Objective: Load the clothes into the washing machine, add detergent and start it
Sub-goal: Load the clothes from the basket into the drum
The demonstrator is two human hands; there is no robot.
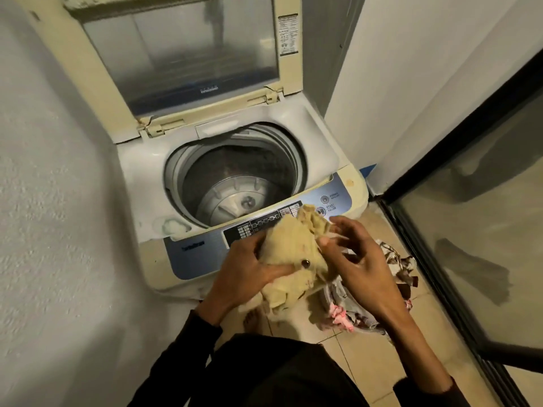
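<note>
A bunched yellow garment (293, 254) is gripped by the left hand (252, 271), whose thumb is pressed across the cloth beside a dark button while the fingers are curled under the bundle. The right hand (358, 259) is held just beside it with its fingers spread and loosely bent; only the fingertips seem to be touching the upper folds, and nothing is closed upon. The garment is held in the air over the front edge of the washing machine (141, 183), partly covering the control panel (264, 227). No clear long axis can be made out, though the bundle is drawn out roughly from the panel down towards the floor, with its loose end hanging low.

The lid (182, 54) is seen raised, and the drum (235, 183) appears to hold no clothes. More laundry (390, 277) is piled on the floor by the machine's front right corner. Loading is therefore judged barely begun; detergent and starting are left undone.
</note>
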